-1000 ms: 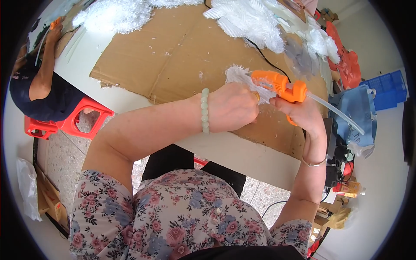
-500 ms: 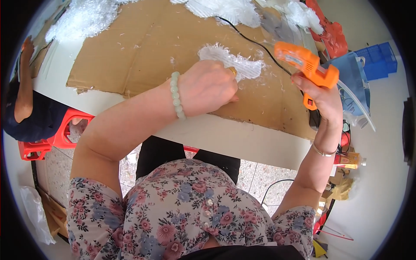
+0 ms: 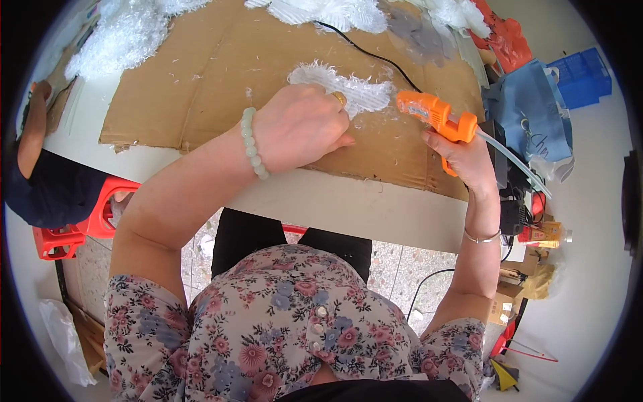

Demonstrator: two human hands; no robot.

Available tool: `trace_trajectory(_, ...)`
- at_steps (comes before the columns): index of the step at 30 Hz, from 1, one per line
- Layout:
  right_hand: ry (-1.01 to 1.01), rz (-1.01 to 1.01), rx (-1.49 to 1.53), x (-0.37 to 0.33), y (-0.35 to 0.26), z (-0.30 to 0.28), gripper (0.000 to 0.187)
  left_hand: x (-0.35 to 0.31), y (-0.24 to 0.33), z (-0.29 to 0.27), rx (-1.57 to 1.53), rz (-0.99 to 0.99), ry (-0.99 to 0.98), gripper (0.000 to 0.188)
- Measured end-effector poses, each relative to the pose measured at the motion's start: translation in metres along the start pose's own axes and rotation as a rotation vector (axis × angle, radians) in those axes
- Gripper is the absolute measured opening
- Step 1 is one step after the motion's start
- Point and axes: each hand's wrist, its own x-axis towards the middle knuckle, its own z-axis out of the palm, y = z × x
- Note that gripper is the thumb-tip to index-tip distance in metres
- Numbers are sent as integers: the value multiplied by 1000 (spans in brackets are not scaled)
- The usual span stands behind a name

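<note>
In my right hand [image 3: 467,161] is an orange hot glue gun [image 3: 437,115], its nozzle end turned left. A long translucent glue stick [image 3: 512,161] sticks out of its back, and a black cord [image 3: 378,57] runs behind it over the cardboard. My left hand [image 3: 298,126], with a ring and a pale green bead bracelet, is closed over the near side of a small white shaggy fabric piece [image 3: 362,92]. Its fingertips are curled under and hidden, so what they hold cannot be seen. The fabric lies on a brown cardboard sheet [image 3: 221,80].
The cardboard covers a white table [image 3: 328,201]. White shaggy heaps [image 3: 127,40] lie along its far side. At the right are a blue bag [image 3: 529,110], a blue plastic basket [image 3: 579,77] and a red plastic bag [image 3: 502,37]. Another person's arm [image 3: 33,130] shows at far left.
My right hand has brought the glue gun left and a little lower, nearer the white fabric piece. My left hand stays closed at the fabric; the whole view has shifted slightly.
</note>
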Motion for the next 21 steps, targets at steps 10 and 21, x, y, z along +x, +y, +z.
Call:
trace_trajectory(10, 77, -77, 6, 10, 1, 6, 25, -2, -2, 0, 33, -6, -15, 25)
trace_trajectory(21, 10, 12, 22, -5, -13, 3, 18, -3, -3, -1, 40, -34, 0, 22)
